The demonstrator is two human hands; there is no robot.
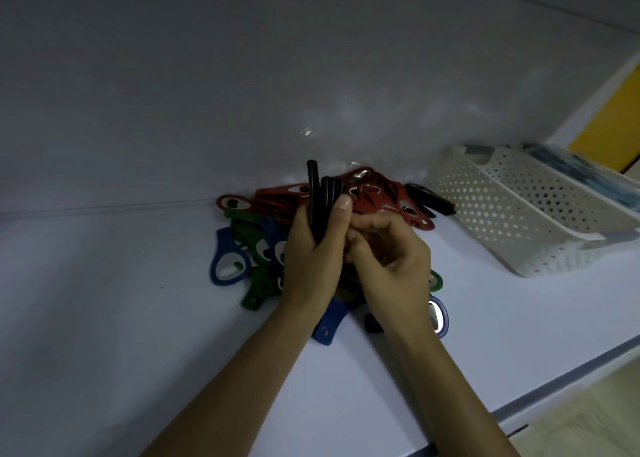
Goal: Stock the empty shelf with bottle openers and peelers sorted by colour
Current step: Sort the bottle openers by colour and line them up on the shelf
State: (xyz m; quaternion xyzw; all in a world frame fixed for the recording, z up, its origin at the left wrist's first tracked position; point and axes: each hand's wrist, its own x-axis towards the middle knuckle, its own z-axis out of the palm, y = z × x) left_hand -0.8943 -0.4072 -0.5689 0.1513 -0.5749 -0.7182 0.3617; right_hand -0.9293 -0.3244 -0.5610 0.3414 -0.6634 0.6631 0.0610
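Note:
My left hand grips a bunch of black openers upright, thumb against them. My right hand is right beside it, fingers curled toward the bunch; whether it pinches anything is hidden. Both hands hover over a mixed pile on the white shelf: red openers at the back, green ones and blue ones on the left, another blue opener at the front right, more black ones at the back right.
A white perforated basket lies tilted at the right, with a blue-patterned thing behind it. The shelf's back wall rises just behind the pile. The shelf's front edge runs diagonally at the lower right, with floor below.

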